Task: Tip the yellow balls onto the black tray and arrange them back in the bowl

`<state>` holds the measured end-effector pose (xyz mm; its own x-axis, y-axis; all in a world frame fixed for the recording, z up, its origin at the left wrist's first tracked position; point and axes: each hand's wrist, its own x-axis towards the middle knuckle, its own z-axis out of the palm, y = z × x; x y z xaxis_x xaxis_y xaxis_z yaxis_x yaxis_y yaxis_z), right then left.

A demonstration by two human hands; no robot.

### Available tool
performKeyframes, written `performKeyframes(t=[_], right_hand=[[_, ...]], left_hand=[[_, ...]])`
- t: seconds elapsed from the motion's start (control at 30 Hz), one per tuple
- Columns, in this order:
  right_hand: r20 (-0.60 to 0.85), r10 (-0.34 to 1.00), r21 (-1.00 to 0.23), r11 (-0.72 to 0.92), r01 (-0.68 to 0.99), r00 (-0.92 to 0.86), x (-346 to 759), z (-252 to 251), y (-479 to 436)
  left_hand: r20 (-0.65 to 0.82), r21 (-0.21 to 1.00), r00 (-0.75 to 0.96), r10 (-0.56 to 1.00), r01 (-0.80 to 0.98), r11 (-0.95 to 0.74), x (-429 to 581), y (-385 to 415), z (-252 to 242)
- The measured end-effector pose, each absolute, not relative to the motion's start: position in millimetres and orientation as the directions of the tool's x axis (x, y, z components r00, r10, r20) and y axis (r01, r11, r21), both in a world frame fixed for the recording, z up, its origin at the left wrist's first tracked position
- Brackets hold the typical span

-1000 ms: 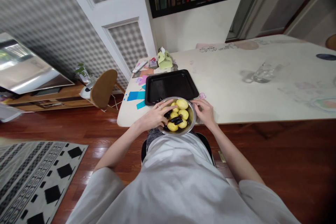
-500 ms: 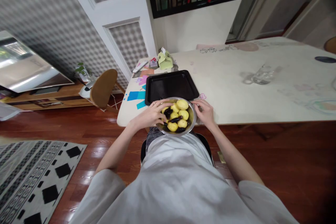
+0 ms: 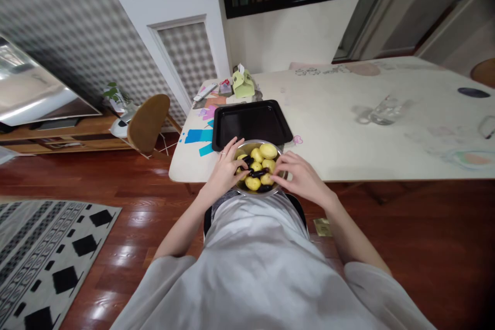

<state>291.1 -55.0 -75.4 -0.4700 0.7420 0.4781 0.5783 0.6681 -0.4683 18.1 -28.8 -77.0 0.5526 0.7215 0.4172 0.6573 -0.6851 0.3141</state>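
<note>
A round metal bowl sits at the table's near edge, just above my lap. It holds several yellow potatoes and several glossy, dark, elongated pieces, whose exact kind I cannot make out. My left hand, with a ring on one finger, reaches over the bowl's left side; its thumb and index finger close on a dark elongated piece. From the right, my right hand extends over the rim, thumb and fingers apart close to a potato and the end of another dark piece. Directly behind the bowl lies a black baking tray.
The white table extends far to the right, with a clear glass on it. Behind the tray stand a green tissue holder and a white remote. A wooden chair is at the left.
My right hand has left the bowl's right rim and moved inward over the contents. My left hand has shifted slightly, its fingers now at a dark piece nearer the middle.
</note>
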Motion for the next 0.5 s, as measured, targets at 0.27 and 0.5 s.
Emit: performKeyframes(t=[0.27, 0.5], right_hand=[[0.373, 0.778, -0.365, 0.623, 0.692, -0.505, 275, -94, -56], [0.347, 0.801, -0.389, 0.597, 0.702, -0.489, 274, -95, -57]], left_hand=[[0.422, 0.396, 0.490, 0.762, 0.657, -0.642, 14, -40, -93], [0.497, 0.430, 0.437, 0.749, 0.626, -0.651, 16, -43, -104]])
